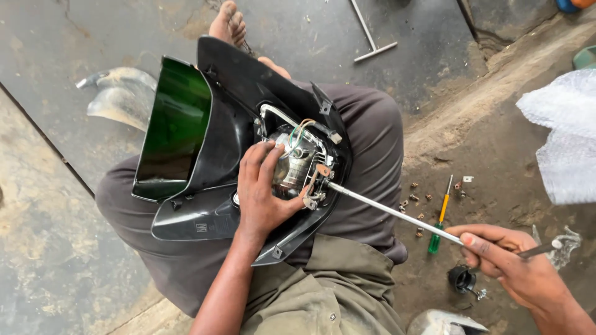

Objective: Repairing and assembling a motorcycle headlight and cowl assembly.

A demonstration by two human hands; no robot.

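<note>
Your right hand [518,263] clenches a long metal rod [397,212] reaching the headlight unit [295,167], which your left hand [264,189] grasps.

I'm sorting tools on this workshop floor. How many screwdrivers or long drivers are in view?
3. A long silver shaft driver is held by the right hand, its tip at the headlight. A green-and-yellow-handled screwdriver lies beside the knee. A silver T-shaped wrench lies at top. Others may be hidden.
</note>
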